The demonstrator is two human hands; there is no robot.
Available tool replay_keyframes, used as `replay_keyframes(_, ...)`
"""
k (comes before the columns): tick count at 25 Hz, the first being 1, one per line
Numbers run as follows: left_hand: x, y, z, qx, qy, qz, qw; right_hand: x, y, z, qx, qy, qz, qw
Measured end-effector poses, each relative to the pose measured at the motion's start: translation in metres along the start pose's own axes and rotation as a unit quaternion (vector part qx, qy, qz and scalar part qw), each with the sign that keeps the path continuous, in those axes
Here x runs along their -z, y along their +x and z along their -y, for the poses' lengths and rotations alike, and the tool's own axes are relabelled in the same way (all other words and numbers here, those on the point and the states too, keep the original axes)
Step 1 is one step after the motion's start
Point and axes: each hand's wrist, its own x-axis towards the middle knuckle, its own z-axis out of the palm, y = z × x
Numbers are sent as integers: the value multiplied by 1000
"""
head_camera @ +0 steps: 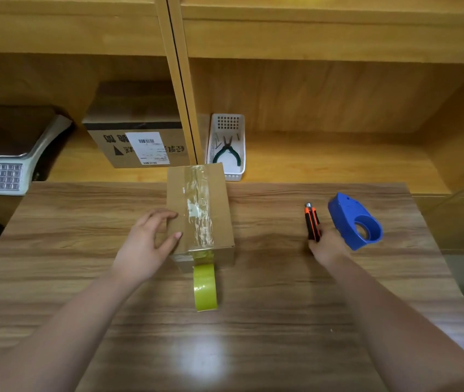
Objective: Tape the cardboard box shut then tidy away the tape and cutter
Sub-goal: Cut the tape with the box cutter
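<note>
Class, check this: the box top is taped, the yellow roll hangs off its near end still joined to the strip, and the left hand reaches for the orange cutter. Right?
Not quite. The head view shows the right hand at the orange cutter; the left hand rests on the box. The yellow roll does sit at the near end, joined to the strip.

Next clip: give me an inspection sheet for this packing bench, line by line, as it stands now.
Surface: wooden table, bare near the camera.
Job's things: cardboard box taped along its top; tape roll stands before it, strip still joined to the box; utility knife; blue tape dispenser.
Clutter: nothing seen on the table.
Grippers: left hand steadies the box's left side; right hand touches the knife's near end, grasp unclear.
Cables: nothing seen.
Surroundings: shelf holds a white basket with pliers, a labelled carton, a scale.
</note>
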Motion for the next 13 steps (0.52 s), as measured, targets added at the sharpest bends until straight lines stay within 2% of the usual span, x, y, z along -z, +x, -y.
replay_keyframes(2, -4, -4, -1, 76, -67, -21, 995, -4, 17, -9, -69, -1, 2, 998)
replay_keyframes(4, -10, -9, 0, 174, -170, -22, 970, -10, 28, -11, -105, -25, 6, 994)
replay_keyframes(6, -20, -18, 5, 283, -282, -12, 917, -18, 32, -11, -118, -50, -1, 992)
replay_keyframes(8, -29, -30, 6, 384, -374, -6, 844, -23, 33, -11, -122, -47, -14, 991)
replay_keyframes(10, -36, -41, 5, 440, -427, 6, 790, -26, 32, -10, -126, 1, -13, 992)
replay_keyframes(13, -43, -52, 0, 449, -466, 56, 761, -25, 22, -1, -142, 62, 24, 988)
